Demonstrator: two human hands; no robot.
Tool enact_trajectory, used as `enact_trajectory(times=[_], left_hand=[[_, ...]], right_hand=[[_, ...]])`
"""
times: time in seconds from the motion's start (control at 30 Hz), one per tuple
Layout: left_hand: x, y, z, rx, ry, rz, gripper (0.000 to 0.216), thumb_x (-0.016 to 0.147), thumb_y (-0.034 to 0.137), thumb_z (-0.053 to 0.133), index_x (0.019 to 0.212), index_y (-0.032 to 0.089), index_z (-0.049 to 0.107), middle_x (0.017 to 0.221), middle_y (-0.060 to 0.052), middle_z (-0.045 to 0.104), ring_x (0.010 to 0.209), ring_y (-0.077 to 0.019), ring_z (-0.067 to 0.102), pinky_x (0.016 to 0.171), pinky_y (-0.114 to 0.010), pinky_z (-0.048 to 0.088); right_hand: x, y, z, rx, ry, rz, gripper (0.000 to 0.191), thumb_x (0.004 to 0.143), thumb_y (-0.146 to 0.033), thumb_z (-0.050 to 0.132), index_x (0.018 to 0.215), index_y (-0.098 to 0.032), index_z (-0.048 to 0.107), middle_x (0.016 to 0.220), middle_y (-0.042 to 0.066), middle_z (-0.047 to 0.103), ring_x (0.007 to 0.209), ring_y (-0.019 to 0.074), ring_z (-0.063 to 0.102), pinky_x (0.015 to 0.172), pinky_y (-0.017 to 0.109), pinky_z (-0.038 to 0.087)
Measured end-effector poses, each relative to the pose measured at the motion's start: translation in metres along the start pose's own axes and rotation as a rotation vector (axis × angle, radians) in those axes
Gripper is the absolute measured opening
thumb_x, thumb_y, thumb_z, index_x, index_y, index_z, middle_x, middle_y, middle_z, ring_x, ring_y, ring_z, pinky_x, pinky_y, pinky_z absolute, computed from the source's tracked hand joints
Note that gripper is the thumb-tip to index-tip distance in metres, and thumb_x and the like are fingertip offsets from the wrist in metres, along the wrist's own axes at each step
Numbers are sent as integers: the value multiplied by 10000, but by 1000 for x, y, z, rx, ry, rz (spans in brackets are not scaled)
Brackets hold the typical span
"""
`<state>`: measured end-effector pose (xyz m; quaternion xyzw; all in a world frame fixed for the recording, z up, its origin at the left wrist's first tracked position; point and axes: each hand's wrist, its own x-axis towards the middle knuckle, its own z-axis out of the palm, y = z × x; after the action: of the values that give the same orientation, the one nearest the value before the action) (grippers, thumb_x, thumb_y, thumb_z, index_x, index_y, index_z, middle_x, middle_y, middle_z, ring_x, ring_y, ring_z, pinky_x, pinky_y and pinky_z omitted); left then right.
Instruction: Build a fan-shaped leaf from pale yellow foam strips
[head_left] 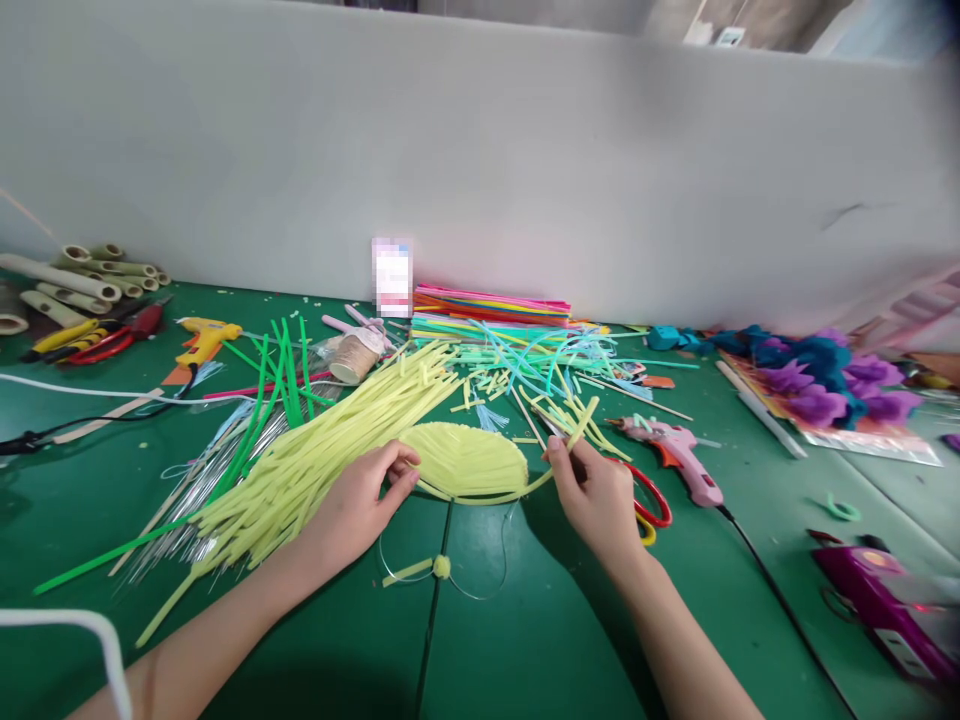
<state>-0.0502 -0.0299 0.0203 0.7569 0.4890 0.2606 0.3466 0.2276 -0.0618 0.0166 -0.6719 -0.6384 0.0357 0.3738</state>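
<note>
A pale yellow leaf-shaped piece (472,455), built from rows of fuzzy pipe cleaners, lies in front of me with its long side left to right. My left hand (375,490) pinches at its left end between thumb and fingers. Along its near edge curves a yellow pipe cleaner (541,482), whose right part my right hand (598,492) grips; the tip sticks up past the fingers. Below the leaf, a clear thin loop (480,598) with a small yellow ball (441,567) and a short yellow strip (409,573) rests on the green table (525,660).
Loose yellow pipe cleaners (322,470) heap at left, beside metal wires (180,520). Coloured bundles (491,305) lie at the back. A pink glue gun (675,455) and red-handled scissors (656,500) are at right, a yellow glue gun (204,340) and pliers (124,335) at left.
</note>
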Motion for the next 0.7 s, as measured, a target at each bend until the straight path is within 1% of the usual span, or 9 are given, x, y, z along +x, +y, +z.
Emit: enact_trajectory(times=[0.1,0.23,0.33,0.4,0.5,0.57,0.6,0.7], left_hand=[[0,-2,0,-24,50,10,151,933,348,502,1008,244,582,910,0,669,869,-185,636,790,-307,477],[1,-1,-1,-131,107,-19,181,914,374,529,988,236,619,965,-27,685,935,-213,641,797,-312,493],[2,-1,-4,-220,156,-50,189,902,383,549,968,224,629,955,-36,685,925,-217,648,799,-308,501],[3,0,-6,-241,214,-54,185,892,378,567,956,217,632,946,-36,680,919,-214,645,813,-305,498],[4,0,-10,-310,304,-75,181,878,369,590,948,206,631,941,-33,668,895,-198,637,830,-297,494],[7,-1,-12,-415,346,-95,191,868,372,602,951,201,627,902,-20,653,840,-174,632,815,-287,506],[9,-1,-12,-477,351,-106,202,864,379,606,954,200,625,877,-13,645,819,-165,627,799,-282,515],[14,-3,-11,-642,338,-141,242,843,407,627,946,189,621,818,-2,633,805,-157,619,765,-276,537]], right_hand=[[-1,-1,1,6,-28,-23,361,944,-401,464,672,-184,562,446,-70,403,389,86,372,449,221,276],[-3,-5,4,22,-63,-60,365,946,-388,466,646,-188,524,466,-65,417,409,87,383,457,218,282],[-6,-9,6,32,-88,-84,357,944,-391,476,662,-186,552,476,-57,440,425,97,392,458,227,288],[-7,-13,7,58,-117,-96,337,942,-388,486,698,-183,596,501,-43,489,444,108,423,467,231,312],[-10,-21,9,172,-152,-99,252,929,-355,529,780,-189,646,695,9,648,550,125,535,541,233,407],[-11,-26,11,254,-171,-95,175,912,-325,564,835,-200,660,840,31,694,660,145,601,612,242,460],[-12,-29,13,282,-182,-96,146,905,-312,578,855,-204,663,872,37,697,708,156,621,639,248,478],[-16,-33,16,318,-221,-114,108,892,-287,599,866,-210,669,864,41,693,804,182,644,698,269,507]])
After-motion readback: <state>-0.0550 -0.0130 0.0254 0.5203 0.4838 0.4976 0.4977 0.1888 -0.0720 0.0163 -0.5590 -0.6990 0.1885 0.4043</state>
